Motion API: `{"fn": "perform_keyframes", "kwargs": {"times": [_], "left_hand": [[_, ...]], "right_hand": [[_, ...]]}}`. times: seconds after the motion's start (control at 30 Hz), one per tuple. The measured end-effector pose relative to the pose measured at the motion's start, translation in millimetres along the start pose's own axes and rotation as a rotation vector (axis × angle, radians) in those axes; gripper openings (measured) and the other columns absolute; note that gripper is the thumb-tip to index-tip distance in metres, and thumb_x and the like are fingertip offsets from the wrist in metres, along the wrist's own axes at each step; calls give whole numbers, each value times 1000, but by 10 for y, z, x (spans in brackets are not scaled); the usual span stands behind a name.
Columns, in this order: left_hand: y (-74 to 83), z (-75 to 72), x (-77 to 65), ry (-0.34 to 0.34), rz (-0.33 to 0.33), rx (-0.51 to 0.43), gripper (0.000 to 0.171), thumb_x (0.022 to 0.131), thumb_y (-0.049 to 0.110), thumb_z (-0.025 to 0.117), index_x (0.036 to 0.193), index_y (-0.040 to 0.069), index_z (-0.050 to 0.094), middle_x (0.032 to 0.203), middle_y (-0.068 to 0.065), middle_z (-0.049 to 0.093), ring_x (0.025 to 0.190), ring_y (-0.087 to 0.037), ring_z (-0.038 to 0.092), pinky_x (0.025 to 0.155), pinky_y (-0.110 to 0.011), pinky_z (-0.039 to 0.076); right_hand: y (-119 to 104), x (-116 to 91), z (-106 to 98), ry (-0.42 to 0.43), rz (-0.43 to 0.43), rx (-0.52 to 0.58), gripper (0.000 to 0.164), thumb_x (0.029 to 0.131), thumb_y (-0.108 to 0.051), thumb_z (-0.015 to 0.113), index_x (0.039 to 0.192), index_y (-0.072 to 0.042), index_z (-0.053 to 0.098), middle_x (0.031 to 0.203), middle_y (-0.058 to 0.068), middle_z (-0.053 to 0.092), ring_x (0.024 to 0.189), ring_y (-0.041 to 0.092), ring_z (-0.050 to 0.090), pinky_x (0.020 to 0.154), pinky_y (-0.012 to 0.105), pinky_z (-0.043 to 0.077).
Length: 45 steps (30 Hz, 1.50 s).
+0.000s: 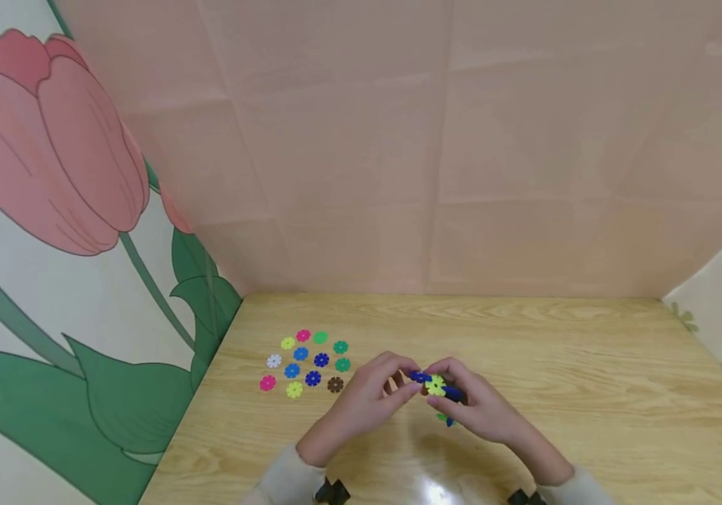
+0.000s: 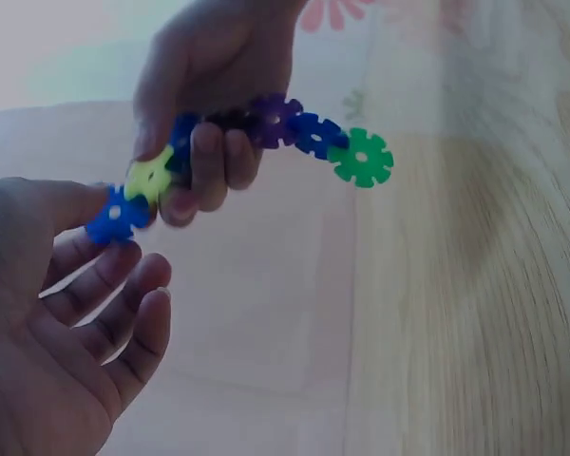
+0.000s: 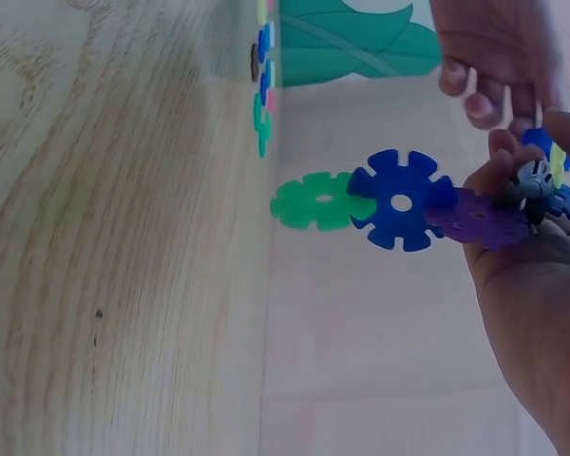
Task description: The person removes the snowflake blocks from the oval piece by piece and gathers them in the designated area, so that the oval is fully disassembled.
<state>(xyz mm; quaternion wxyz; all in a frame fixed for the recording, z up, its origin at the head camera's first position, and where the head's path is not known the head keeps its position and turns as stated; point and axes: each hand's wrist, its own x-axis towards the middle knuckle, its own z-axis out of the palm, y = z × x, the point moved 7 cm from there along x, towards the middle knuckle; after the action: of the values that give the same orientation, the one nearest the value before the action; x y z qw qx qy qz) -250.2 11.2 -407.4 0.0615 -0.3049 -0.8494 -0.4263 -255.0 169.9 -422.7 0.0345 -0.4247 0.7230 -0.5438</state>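
Both hands are raised over the table, working on a chain of notched plastic snowflake discs. Between thumb and finger, my left hand (image 1: 367, 396) pinches the blue disc (image 2: 114, 215) at one end, joined to a yellow disc (image 1: 435, 385). My right hand (image 1: 486, 407) grips the chain's middle, with its fingers curled round it and hiding some of the discs there. Out of the right hand's far side stick a purple disc (image 3: 480, 218), a dark blue disc (image 3: 380, 214) and a green end disc (image 3: 313, 201), each slotted into its neighbour.
Several loose discs lie spread on the wooden table (image 1: 588, 393) left of the hands, among them a brown disc (image 1: 335, 384), a white disc (image 1: 274, 360) and a pink disc (image 1: 268, 382). A pink cloth (image 1: 348, 154) hangs behind the table, and a tulip-printed panel (image 1: 52, 161) stands at left.
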Motion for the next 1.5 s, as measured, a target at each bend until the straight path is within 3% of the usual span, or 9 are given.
{"fn": "perform_keyframes", "kwargs": {"times": [0.1, 0.27, 0.5, 0.73, 0.9, 1.03, 1.13, 1.3, 1.5], "left_hand": [[70, 22, 16, 5, 34, 7, 19, 101, 25, 64, 116, 14, 68, 104, 5, 64, 85, 1, 56, 69, -15, 52], [49, 56, 19, 14, 5, 20, 14, 100, 22, 66, 110, 14, 69, 98, 7, 64, 82, 2, 55, 68, -15, 51], [42, 61, 36, 50, 13, 63, 15, 102, 25, 62, 105, 13, 70, 93, 7, 63, 78, 1, 53, 66, -14, 50], [104, 36, 36, 90, 54, 164, 11, 102, 21, 63, 99, 11, 67, 89, 5, 61, 72, -1, 47, 61, -12, 44], [144, 10, 19, 132, 91, 246, 9, 101, 16, 63, 102, 8, 67, 95, 2, 65, 83, -6, 55, 71, -13, 48], [35, -20, -13, 146, 10, 239, 11, 102, 19, 62, 106, 11, 68, 93, 6, 63, 80, -3, 54, 68, -14, 48], [-113, -34, -48, 107, -96, 176, 12, 101, 22, 64, 108, 12, 69, 89, 9, 62, 76, -1, 53, 66, -15, 48], [-433, -80, -170, 41, -271, 71, 9, 99, 16, 67, 108, 14, 69, 91, 10, 68, 81, -1, 61, 72, -18, 53], [-845, -222, -377, -2, -392, 114, 10, 99, 16, 66, 109, 15, 69, 91, 9, 70, 83, -5, 64, 72, -23, 54]], "right_hand": [[-14, 8, 2, -1, -20, -12, 32, 100, 3, 58, 130, -6, 51, 104, 7, 66, 73, 15, 64, 58, 28, 56], [20, -6, -18, 56, -3, -65, 35, 96, 3, 64, 128, -7, 55, 112, 7, 68, 93, 9, 68, 71, 29, 59], [67, -38, -69, 119, 33, -103, 33, 94, -2, 70, 125, -6, 58, 105, 10, 69, 82, 8, 66, 63, 27, 56], [65, -31, -77, 160, 48, -97, 28, 95, -1, 68, 122, -6, 62, 104, 7, 70, 83, 7, 64, 65, 26, 56], [62, -42, -98, 190, 63, -115, 28, 94, -3, 70, 121, -7, 63, 98, 6, 69, 73, 3, 60, 55, 25, 53], [48, -54, -139, 203, 53, -96, 29, 95, 0, 67, 123, -4, 62, 93, 6, 65, 67, 4, 56, 51, 26, 51], [63, -70, -164, 201, 59, -64, 29, 96, 2, 65, 124, -3, 61, 88, 3, 61, 63, 7, 56, 49, 27, 50], [107, -98, -186, 194, 70, -49, 29, 97, 2, 64, 125, -1, 60, 85, -1, 58, 60, 9, 54, 47, 27, 49], [138, -138, -224, 184, 94, -76, 30, 97, 0, 64, 127, -3, 61, 83, -1, 56, 62, 7, 52, 50, 27, 49]]}}
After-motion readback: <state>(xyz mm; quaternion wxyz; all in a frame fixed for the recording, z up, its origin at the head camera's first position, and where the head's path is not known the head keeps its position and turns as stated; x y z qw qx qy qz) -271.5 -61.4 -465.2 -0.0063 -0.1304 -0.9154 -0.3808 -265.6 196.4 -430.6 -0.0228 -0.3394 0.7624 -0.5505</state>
